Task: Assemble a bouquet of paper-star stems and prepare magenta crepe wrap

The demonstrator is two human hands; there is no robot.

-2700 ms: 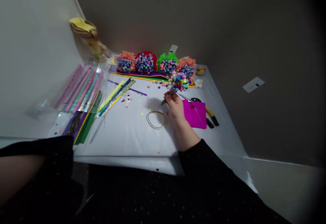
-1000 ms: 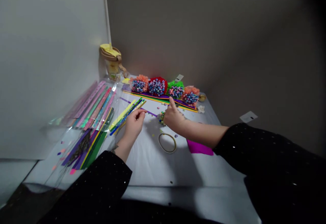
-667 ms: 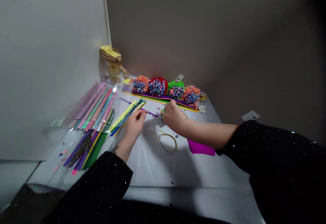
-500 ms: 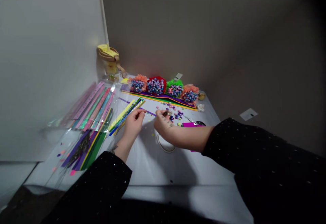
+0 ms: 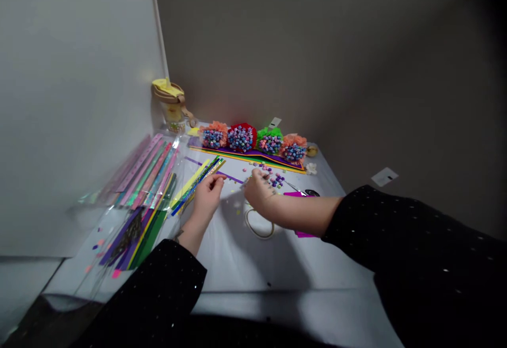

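Note:
My left hand (image 5: 208,195) is closed in a pinch above the table, thumb against the fingers; what lies in it is too small to make out. Just right of it, my right hand (image 5: 259,190) is curled with its fingertips turned away, so its contents are hidden. A narrow purple paper strip (image 5: 233,178) runs behind the left fingertips towards the right hand; I cannot tell whether either hand holds it. Small folded paper stars (image 5: 278,180) are scattered beyond my right hand. Yellow, blue and glittery strips (image 5: 190,187) lie beside my left hand.
Several star-filled bundles (image 5: 241,138) in coloured wrapping stand along the back on coloured sheets (image 5: 245,159). Bagged paper strips (image 5: 146,174) lie left, a yellow-lidded cup (image 5: 171,105) behind them. Scissors (image 5: 311,193), magenta paper (image 5: 304,234) and a pale ring (image 5: 259,236) are nearer my right arm.
My right hand has shifted slightly right and turned, its fingertips more hidden now. The left hand keeps its pinch almost in place. The whole view has tilted a little.

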